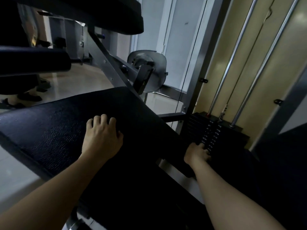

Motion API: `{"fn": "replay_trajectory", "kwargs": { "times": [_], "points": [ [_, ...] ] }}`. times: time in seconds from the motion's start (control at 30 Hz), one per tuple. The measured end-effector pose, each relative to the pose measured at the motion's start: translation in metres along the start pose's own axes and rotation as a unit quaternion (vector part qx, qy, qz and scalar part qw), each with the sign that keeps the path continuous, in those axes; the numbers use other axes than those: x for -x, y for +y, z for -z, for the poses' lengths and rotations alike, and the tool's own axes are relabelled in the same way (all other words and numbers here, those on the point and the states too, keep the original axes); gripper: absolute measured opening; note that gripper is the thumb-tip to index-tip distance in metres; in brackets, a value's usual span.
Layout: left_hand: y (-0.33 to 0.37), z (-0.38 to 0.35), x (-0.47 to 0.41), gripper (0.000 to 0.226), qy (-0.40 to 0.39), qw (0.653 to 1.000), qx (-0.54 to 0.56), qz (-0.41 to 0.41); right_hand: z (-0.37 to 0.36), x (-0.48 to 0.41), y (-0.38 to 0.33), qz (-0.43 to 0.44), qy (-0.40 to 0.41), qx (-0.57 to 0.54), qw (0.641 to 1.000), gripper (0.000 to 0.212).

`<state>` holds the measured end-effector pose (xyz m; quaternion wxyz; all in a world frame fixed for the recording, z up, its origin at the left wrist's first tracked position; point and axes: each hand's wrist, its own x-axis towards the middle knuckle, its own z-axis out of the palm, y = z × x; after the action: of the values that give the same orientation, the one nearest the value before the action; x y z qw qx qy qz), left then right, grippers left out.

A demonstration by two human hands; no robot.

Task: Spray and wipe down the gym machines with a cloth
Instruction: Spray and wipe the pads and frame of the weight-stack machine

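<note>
A black textured seat pad [54, 133] of a gym machine fills the middle of the view. My left hand [102, 138] rests on it, palm down, fingers loosely bent, holding nothing. My right hand [197, 154] reaches lower right to the front of the black weight stack [214, 130], its fingers against the numbered plates. The dim light hides whether those fingers hold anything. No cloth or spray bottle is in sight.
Two chrome guide rods [232, 60] rise from the stack inside a grey frame [206, 55]. A slanted grey bar [106, 63] and a round metal cam [147, 70] sit behind the seat. More black pads [33, 62] hang at upper left. Someone's shoes [29, 97] stand on the tiled floor at left.
</note>
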<state>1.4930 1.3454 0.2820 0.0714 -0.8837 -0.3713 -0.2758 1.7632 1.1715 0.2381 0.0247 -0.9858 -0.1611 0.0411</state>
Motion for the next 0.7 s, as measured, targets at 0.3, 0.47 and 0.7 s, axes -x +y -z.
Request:
{"fn": "replay_trajectory", "kwargs": {
  "times": [0.3,0.47,0.7],
  "points": [
    [0.0,-0.007,-0.004,0.037,-0.004,1.0,-0.019,0.006,-0.001,-0.026,-0.042,-0.02,0.046,-0.189,0.981,0.052],
    [0.0,-0.011,-0.006,0.039,0.004,0.999,-0.032,0.002,0.02,-0.01,-0.125,0.094,0.091,-0.303,0.944,0.042],
    [0.002,-0.006,-0.004,0.041,0.005,0.999,-0.037,0.007,0.017,0.065,-0.162,0.442,0.162,-0.233,0.851,0.031]
  ]
}}
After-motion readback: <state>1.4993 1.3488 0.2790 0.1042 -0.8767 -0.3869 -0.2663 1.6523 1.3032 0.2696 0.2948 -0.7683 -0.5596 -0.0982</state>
